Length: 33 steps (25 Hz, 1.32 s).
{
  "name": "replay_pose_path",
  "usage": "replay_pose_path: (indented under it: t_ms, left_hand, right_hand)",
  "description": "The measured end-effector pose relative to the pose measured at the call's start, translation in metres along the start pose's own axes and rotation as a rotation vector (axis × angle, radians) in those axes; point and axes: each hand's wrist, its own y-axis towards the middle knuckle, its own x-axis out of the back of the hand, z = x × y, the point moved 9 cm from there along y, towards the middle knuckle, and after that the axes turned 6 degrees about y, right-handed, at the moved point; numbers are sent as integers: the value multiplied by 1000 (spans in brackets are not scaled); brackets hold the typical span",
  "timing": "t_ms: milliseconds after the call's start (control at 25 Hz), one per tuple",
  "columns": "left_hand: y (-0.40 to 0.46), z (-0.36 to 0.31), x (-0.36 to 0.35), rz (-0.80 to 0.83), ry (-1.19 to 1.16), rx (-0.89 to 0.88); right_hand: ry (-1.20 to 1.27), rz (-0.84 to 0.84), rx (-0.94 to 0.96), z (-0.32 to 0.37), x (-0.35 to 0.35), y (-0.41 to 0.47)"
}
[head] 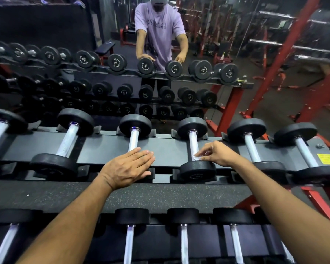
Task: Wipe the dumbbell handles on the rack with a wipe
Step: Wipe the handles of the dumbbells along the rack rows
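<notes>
Right hand fingers pinched the wipe against the dumbbell handle on the rack; left hand lay flat, fingers together. Small wipe could slip off the handle.

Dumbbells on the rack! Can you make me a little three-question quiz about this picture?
1. True or false: the left hand lies flat on the near end of a dumbbell.
2. What white thing does the right hand pinch against a handle?
3. Is the yellow sticker at A) the rack's left end, or B) its right end?

Key: 1 true. 2 the wipe. 3 B.
</notes>
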Motion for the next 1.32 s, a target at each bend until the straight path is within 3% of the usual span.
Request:
replay_pose_path:
  t_ms: [200,360,520,680,760,880,1000,1200,1320]
  left_hand:
    - [0,0,-2,7,-22,1]
    - [3,1,3,-2,9,14]
    - [6,-3,0,32,4,-4]
    - [8,-1,2,30,2,15]
    - [8,-3,3,34,4,16]
    - [10,-1,4,24,-2,31]
    - [10,-3,3,39,29,30]
    - [10,-1,3,41,9,33]
    - [10,-1,4,33,17,37]
  right_hand:
    - [442,-323,-167,-29,13,-9]
    - [440,-506,-146,-33,27,25]
    - [522,-504,-228,-51,15,42]
    - [614,-151,-244,-62,-24,17]
    - [623,-111,-237,-66,-26,2]
    - [662,-158,-230,-65,-15,-10]
    - [533,-211,-130,-45,-3,-1]
    - [353,-486,-97,-36,26,36]
    - [470,-548,-148,-42,29,42]
